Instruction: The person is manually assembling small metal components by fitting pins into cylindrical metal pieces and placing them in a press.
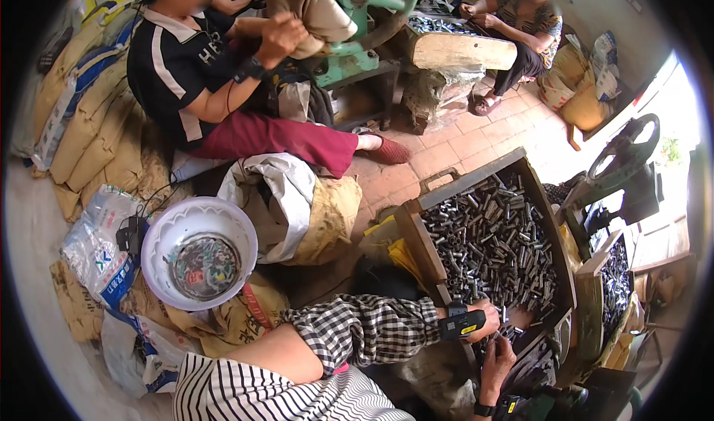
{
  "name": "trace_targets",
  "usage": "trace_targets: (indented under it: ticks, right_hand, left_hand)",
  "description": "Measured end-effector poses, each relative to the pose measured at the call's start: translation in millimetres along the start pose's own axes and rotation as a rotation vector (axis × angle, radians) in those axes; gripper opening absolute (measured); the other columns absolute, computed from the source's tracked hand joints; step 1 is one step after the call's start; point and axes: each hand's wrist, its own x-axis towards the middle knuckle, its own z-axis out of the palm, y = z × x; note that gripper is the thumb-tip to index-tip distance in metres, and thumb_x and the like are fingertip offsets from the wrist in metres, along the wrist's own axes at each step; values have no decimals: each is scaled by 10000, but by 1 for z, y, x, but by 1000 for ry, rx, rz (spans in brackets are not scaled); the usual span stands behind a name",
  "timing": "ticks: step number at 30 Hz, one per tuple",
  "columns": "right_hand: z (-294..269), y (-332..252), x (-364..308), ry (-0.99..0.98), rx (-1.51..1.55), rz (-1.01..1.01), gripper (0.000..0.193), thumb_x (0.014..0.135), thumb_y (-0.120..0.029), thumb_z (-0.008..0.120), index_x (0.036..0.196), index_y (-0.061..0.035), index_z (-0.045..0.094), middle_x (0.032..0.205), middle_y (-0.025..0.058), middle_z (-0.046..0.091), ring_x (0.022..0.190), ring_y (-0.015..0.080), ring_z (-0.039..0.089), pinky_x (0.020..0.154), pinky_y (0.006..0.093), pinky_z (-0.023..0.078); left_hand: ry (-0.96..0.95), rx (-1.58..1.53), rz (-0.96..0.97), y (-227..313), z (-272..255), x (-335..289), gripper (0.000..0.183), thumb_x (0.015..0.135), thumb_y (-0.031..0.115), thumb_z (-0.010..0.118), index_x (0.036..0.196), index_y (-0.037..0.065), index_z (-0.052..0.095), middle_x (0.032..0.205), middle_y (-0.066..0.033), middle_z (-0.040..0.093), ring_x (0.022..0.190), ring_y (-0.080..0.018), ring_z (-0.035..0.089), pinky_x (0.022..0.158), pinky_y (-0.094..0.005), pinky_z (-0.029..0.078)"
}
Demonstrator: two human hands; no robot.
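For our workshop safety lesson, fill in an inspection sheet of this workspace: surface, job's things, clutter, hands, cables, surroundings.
Surface: wooden tray on a stand above a brick floor.
Job's things: short grey metal tubes heaped in the tray.
Clutter: white bowl, stuffed sacks, plastic bags.
Hands: left hand rests on the tubes at the tray's near end; right hand just below it, grip unclear; both wrists carry bands.
Cables: black cable beside the bowl.
Surroundings: two seated people, green hand-wheel machine.
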Motion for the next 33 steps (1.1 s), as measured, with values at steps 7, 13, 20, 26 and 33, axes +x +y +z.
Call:
trace_targets:
  ticks: [7, 13, 20, 26, 33]
  right_hand:
    - [-6, -4, -10, 19, 103, 107, 146, 765, -29, 653, 879, 40, 595, 739, 150, 607, 668, 259, 588, 631, 350, 456]
    - [-3, 2, -16, 49, 355, 143, 133, 832, -59, 641, 908, 41, 597, 742, 50, 589, 629, 111, 550, 554, 251, 448]
    - [-15, -11, -18, 47, 703, 304, 108, 896, -101, 583, 898, 7, 586, 719, -15, 549, 578, 46, 500, 504, 197, 427]
    - [-12, -6, -16, 45, 903, 381, 139, 907, -128, 589, 958, 0, 566, 726, 24, 586, 537, 52, 535, 451, 172, 425]
    - [-10, -3, -12, 35, 946, 430, 152, 894, -156, 615, 891, -9, 577, 686, -4, 557, 531, 47, 527, 451, 184, 431]
  left_hand:
    - [-104, 56, -3, 2, 2, 4, 104, 620, 111, 649, 705, 63, 682, 740, -114, 672, 766, -270, 670, 641, -374, 522]
    - [45, -172, -62, 2, -2, 7, 157, 638, 151, 610, 680, 4, 642, 659, -187, 618, 659, -363, 627, 579, -455, 491]
    - [18, -678, -37, 3, -7, 16, 260, 813, 226, 580, 849, -29, 619, 764, -197, 624, 761, -334, 621, 672, -413, 481]
    - [-55, -901, -179, 17, -12, 20, 192, 911, 168, 542, 908, -24, 546, 688, -88, 598, 589, -118, 602, 532, -280, 484]
    - [37, -952, -216, 19, -15, 24, 145, 905, 125, 562, 930, -17, 553, 782, -40, 577, 662, -80, 584, 555, -244, 478]
